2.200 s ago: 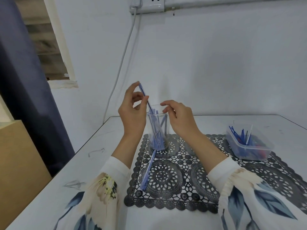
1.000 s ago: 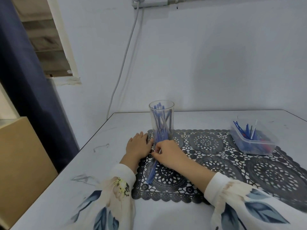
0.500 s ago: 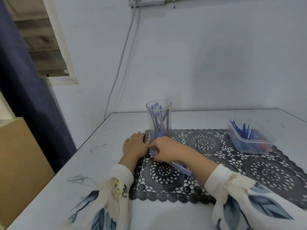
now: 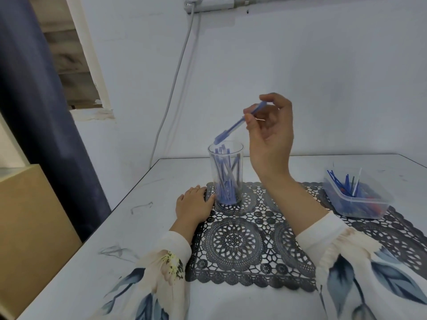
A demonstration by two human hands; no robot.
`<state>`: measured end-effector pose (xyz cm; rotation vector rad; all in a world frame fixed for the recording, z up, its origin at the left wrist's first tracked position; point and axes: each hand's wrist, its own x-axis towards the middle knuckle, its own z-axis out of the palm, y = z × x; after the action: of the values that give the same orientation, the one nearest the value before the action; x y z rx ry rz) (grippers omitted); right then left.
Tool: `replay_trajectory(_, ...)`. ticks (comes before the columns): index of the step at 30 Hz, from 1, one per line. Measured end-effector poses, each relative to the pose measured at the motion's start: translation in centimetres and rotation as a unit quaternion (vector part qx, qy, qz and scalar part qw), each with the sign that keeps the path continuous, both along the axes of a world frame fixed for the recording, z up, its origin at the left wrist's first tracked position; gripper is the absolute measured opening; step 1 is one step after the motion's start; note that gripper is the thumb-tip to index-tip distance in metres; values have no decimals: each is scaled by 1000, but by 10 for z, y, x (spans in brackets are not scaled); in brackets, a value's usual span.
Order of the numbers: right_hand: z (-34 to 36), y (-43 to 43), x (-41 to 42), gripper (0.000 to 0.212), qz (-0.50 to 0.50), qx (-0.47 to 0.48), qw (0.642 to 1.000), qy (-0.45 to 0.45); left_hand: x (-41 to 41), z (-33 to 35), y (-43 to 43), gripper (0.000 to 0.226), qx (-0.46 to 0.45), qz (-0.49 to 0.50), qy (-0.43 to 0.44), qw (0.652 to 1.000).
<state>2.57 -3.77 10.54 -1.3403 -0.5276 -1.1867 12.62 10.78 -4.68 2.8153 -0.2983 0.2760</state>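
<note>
Lifted blue pen off mat, pinched in right hand above glass; left hand flat. Next: lower in.

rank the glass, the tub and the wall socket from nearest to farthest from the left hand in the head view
1. Glass: just right of the left hand, at the near-left part of the mat.
2. Tub: far right, on the mat's right end.
3. Wall socket: high up at the top edge of the view, beyond the glass.

No text, label or number is legible.
</note>
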Motion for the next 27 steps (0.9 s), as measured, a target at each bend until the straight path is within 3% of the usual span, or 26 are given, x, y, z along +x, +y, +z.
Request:
replay_trajectory(4, -20, -10, 21, 27, -91, -72, 991, 72, 1, 0, 0, 58, 0, 1, -2, 1000)
replay_trajectory(10, -46, -21, 48, 23, -131, -191, 955, 184, 1, 0, 0, 57, -2, 2, -3, 1000)
replay_trajectory(16, -56, -23, 53, 27, -164, -303, 922, 176, 1, 0, 0, 54, -1, -2, -13, 1000)
replay_trajectory(23, -74, -20, 31, 35, -231, -224, 939, 124, -5, 5, -2, 38, -38, -1, -32, 999)
replay_trajectory(27, -86, -38, 6, 29, -286, -255, 910, 161, -11, 12, 1, 26, -123, -29, -36, 991)
